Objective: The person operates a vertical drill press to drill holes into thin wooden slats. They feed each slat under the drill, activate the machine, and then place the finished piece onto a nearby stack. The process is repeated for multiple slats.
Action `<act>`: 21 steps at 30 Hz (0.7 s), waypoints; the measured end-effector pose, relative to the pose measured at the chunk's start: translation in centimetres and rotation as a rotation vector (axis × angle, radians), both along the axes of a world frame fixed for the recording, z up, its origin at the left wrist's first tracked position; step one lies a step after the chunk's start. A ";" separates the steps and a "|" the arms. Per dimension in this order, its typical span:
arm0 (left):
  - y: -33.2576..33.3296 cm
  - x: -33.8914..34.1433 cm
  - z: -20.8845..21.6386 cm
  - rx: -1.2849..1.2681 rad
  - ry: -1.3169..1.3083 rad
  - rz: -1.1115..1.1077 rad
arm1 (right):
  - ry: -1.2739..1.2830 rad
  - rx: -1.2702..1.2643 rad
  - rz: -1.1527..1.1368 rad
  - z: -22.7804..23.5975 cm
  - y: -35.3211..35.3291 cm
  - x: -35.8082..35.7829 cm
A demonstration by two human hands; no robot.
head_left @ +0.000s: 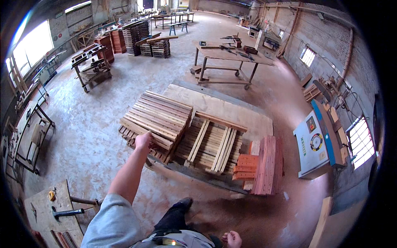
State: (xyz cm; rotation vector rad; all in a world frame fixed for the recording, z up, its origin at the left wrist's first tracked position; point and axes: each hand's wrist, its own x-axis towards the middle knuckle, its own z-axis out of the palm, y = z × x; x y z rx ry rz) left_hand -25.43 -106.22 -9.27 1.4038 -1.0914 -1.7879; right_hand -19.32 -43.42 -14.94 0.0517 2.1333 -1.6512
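Observation:
Reaching forward, my left hand [143,141] is closed on a wooden strip [161,140] at the near edge of a stack of pale, drilled wooden strips [158,112]. Low in the view, close to my body, my right hand [232,239] has its fingers curled, and nothing shows in them. Just right of the tall stack lies a lower pile of pale slats [201,140], with several strips laid across it. Further right, reddish drilled boards [268,165] are stacked beside shorter orange-red pieces [247,162].
The stacks rest on a low plywood platform [231,108]. A grey and blue machine [316,140] stands at the right. At lower left, a bench [62,196] carries a hammer [68,213] and a yellow tape measure [52,195]. Beyond the platform is a wheeled table [225,56] with tools.

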 end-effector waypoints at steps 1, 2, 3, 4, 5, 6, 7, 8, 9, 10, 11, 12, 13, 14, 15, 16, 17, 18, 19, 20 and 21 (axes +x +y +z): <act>-0.4 -0.2 -0.5 -0.010 0.000 0.006 | 0.002 0.018 0.007 0.4 -0.8 -0.6; -0.8 -0.3 -1.0 -0.021 0.000 0.013 | 0.005 0.034 0.016 0.8 -1.7 -1.1; -1.0 -0.5 -1.6 -0.031 -0.003 0.017 | 0.003 0.053 0.020 1.1 -2.5 -1.5; -1.6 -0.4 -1.9 -0.120 -0.122 0.007 | 0.001 0.070 0.026 1.4 -3.2 -2.0; -2.0 -0.1 -2.3 -0.119 -0.130 -0.029 | -0.001 0.086 0.031 1.6 -3.9 -2.7; -1.5 0.0 -1.3 -0.116 -0.141 -0.082 | -0.013 0.075 0.009 1.7 -4.3 -3.1; -1.0 0.0 -0.1 -0.115 -0.151 -0.139 | -0.023 0.061 -0.018 1.8 -5.0 -3.7; -0.6 0.5 0.8 -0.117 -0.128 -0.168 | -0.032 0.048 -0.056 1.9 -5.4 -4.3; 0.0 1.0 2.0 -0.116 -0.104 -0.202 | -0.057 0.033 -0.079 2.1 -5.8 -4.9; 1.0 0.5 3.5 -0.128 -0.183 -0.262 | -0.075 0.021 -0.114 2.2 -6.1 -5.6; 2.0 -0.2 4.8 -0.143 -0.262 -0.324 | -0.092 0.011 -0.151 1.8 -6.2 -6.2; 3.5 -1.9 5.5 -0.135 -0.176 -0.449 | -0.189 -0.020 -0.271 -0.5 -5.3 -6.5; 5.0 -3.2 5.8 -0.129 -0.099 -0.545 | -0.189 -0.022 -0.269 -0.9 -5.6 -6.8; 6.6 -5.4 4.9 -0.107 0.078 -0.619 | -0.189 -0.024 -0.272 -1.3 -5.8 -7.0; 8.7 -8.1 6.0 -0.001 0.159 -0.687 | -0.186 -0.028 -0.277 -1.0 -6.4 -7.2; 10.3 -11.2 7.0 0.121 0.178 -0.782 | -0.153 0.014 -0.273 -0.6 -7.1 -7.2; 11.6 -13.8 7.2 0.249 0.221 -0.782 | -0.146 0.032 -0.271 -0.7 -7.5 -7.2; 11.7 -16.6 4.7 0.286 0.301 -0.864 | -0.135 0.050 -0.266 -0.7 -7.8 -7.0; 12.5 -19.9 3.1 0.457 0.311 -0.804 | -0.121 0.074 -0.276 -0.8 -7.8 -6.7; 12.6 -22.7 1.5 0.549 0.327 -0.708 | -0.150 0.046 -0.360 -1.3 -7.8 -6.0; 12.7 -25.4 0.2 0.637 0.340 -0.610 | -0.066 0.155 -0.288 -1.8 -7.3 -5.2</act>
